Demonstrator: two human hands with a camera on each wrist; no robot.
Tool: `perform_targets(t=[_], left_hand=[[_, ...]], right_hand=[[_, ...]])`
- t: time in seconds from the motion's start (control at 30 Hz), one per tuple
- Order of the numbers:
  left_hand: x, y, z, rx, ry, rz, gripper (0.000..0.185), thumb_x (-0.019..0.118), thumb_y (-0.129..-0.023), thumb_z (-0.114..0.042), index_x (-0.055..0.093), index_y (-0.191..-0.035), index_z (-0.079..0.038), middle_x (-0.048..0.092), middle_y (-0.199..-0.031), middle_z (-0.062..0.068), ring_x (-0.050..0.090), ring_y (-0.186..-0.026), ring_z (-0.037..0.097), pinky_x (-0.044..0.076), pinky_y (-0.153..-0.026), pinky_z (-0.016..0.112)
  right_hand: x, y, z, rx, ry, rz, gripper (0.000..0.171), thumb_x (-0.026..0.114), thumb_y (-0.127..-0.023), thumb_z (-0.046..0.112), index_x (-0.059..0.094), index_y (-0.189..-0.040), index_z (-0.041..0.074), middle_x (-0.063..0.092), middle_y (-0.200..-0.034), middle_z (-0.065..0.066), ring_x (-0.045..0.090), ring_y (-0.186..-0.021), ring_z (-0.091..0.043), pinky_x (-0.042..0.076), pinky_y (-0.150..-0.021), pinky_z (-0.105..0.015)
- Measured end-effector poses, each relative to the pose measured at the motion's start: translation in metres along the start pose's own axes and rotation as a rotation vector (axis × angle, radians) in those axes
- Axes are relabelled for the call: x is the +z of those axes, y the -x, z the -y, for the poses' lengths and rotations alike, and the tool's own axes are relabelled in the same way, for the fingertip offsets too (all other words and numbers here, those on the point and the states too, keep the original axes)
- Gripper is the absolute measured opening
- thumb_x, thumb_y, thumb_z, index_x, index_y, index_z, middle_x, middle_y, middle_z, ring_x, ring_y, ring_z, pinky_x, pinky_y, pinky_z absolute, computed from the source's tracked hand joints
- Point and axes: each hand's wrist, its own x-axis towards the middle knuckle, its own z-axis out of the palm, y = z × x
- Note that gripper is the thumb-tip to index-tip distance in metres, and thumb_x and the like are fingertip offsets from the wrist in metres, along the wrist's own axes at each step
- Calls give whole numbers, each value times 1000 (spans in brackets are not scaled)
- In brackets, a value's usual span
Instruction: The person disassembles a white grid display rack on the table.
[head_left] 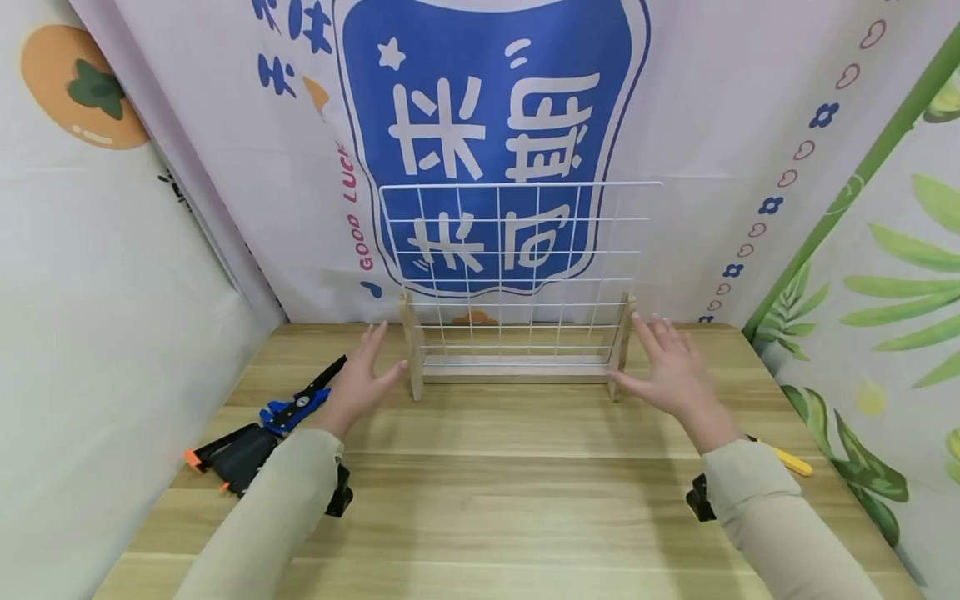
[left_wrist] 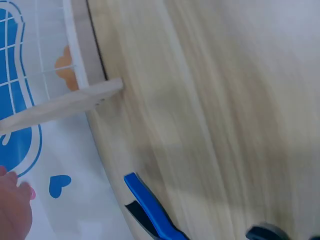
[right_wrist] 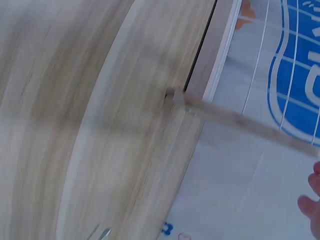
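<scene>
A white wire grid [head_left: 517,250] stands upright in a wooden stand [head_left: 517,371] at the back of the table. To the left of the stand, my left hand [head_left: 360,382] has its fingers spread and the thumb pointing toward the left wooden post [head_left: 412,346], holding nothing. My right hand [head_left: 675,371] is beside the right post [head_left: 621,342], fingers extended; whether the thumb touches the post I cannot tell. In the wrist views only the fingers of the left hand [left_wrist: 12,210] and right hand [right_wrist: 314,200] show at the edges.
A blue and black plier-like tool [head_left: 296,407] and a black tool with orange tips [head_left: 243,458] lie left, partly behind my left forearm. A yellow-handled tool [head_left: 791,461] pokes out past my right sleeve. Printed curtains [head_left: 712,100] hang right behind the wooden table [head_left: 510,500].
</scene>
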Motion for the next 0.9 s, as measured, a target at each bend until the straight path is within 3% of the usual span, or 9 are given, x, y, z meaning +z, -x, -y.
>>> perform_targets(t=[0.1,0.17,0.27,0.37,0.53,0.67,0.77,0.83,0.9], left_hand=[[0,-6,-4,-1,93,-1,77,52,-88,-40,4,-146,-25,8,-153,6,13,-138,35,17,-108,57],[1,-9,-7,-15,134,3,77,53,-88,-35,4,-146,-23,9,-153,6,14,-138,33,18,-109,53],[3,-15,-9,-53,189,16,78,53,-89,-32,1,-146,-26,9,-153,7,17,-137,33,21,-109,52],[4,-22,-11,-83,266,5,78,53,-89,-29,-1,-145,-28,10,-152,9,20,-135,36,25,-107,52],[6,-35,-16,-111,349,-34,78,54,-88,-23,2,-146,-25,13,-151,10,22,-136,35,25,-109,46],[6,-43,-21,-84,370,-64,77,53,-87,-18,4,-147,-19,15,-151,14,21,-136,33,23,-110,43],[4,-49,-22,-64,354,-75,76,53,-87,-16,5,-147,-17,17,-150,16,23,-135,34,24,-110,43],[3,-52,-22,-62,329,-74,76,52,-87,-16,6,-147,-16,18,-150,16,25,-134,36,26,-109,45],[2,-55,-21,-64,309,-74,75,52,-87,-16,6,-147,-16,18,-150,16,26,-134,36,27,-108,46]], right_hand=[[1,-4,11,-35,-36,-18,93,54,-77,61,11,-146,16,25,-144,-25,27,-129,-45,27,-102,-59],[4,-5,17,-54,-36,-24,93,54,-77,61,13,-146,15,32,-141,-25,38,-122,-46,39,-92,-57],[10,-9,26,-70,-46,-44,93,56,-76,61,19,-145,12,40,-137,-24,49,-112,-45,47,-80,-52],[18,-15,37,-66,-73,-62,91,58,-75,59,25,-142,8,43,-135,-21,52,-110,-42,50,-74,-49],[30,-23,56,-41,-177,-40,88,60,-76,55,24,-143,10,43,-136,-20,47,-117,-40,43,-91,-52],[39,-29,71,-24,-232,-20,85,58,-77,56,25,-143,13,48,-131,-19,53,-111,-39,45,-88,-52],[45,-35,82,-19,-216,-22,82,56,-78,56,27,-142,14,55,-123,-18,62,-80,-32,52,-64,-44],[47,-40,89,-13,-203,-21,81,56,-78,56,28,-142,14,62,-109,-17,56,-60,-24,47,-49,-35],[50,-45,95,-13,-194,-25,80,56,-79,55,28,-142,15,64,-93,-16,40,-45,-16,35,-37,-27]])
